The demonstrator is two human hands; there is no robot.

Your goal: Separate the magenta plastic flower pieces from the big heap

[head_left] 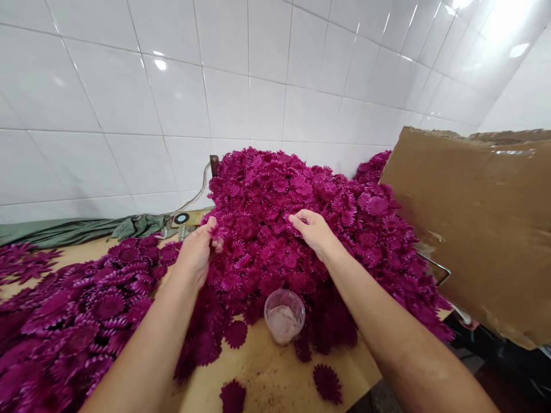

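A tall heap of magenta fabric flowers point(275, 195) rises in the middle, against the tiled wall. At its left side my left hand point(200, 246) is closed, with a magenta fabric flower point(218, 232) pinched between thumb and fingers. My right hand point(312, 229) reaches to the front face of the heap, its thumb and forefinger pressed together at the flowers; what they grip, if anything, is too small to make out. Below and between the hands stands a clear plastic cup point(284, 316) with a pale, whitish paste inside.
More magenta flowers point(86, 310) spread over the left of the tan tabletop point(271, 367). Single flowers point(327, 383) lie near the front edge. A large brown cardboard sheet point(473, 229) leans at the right. Green cloth point(138, 226) and a small yellow box-like device point(187, 218) lie by the wall.
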